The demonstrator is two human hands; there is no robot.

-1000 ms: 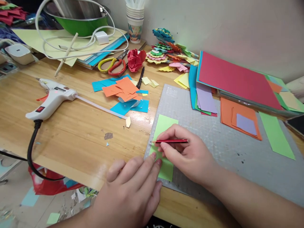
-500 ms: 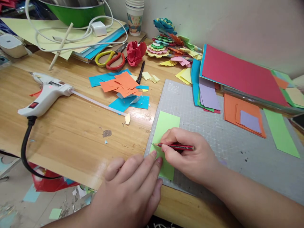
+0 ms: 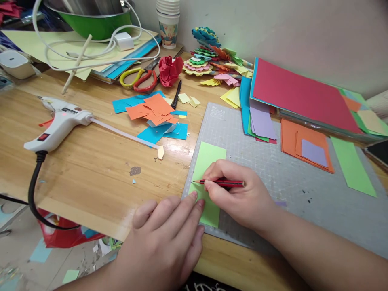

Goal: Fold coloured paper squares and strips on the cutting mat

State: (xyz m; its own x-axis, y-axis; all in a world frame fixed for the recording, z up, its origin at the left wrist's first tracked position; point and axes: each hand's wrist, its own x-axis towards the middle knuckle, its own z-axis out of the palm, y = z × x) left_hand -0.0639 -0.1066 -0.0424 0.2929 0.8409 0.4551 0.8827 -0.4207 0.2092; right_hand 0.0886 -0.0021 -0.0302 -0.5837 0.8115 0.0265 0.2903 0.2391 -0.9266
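Note:
A light green paper strip (image 3: 212, 155) lies along the left edge of a grey cutting mat (image 3: 254, 161). My right hand (image 3: 236, 190) is closed round a red and black pencil (image 3: 228, 183), whose tip touches the paper near its left edge. Just below the tip, the fingertips of my left hand (image 3: 169, 234) rest flat on the strip, fingers stretched out. Part of the strip is hidden under both hands.
A glue gun (image 3: 63, 121) with its glue stick lies at left. Behind are cut paper pieces (image 3: 154, 109), scissors (image 3: 142, 79), a crumpled red paper flower (image 3: 170, 70) and paper cups (image 3: 168, 28). Orange sheets (image 3: 291, 137), another green strip (image 3: 353, 165) and a red paper stack (image 3: 303, 95) occupy the right.
The view has shifted slightly, so most things sit a little further left. Both hands keep their places on the strip, with the pencil tip still at its left edge.

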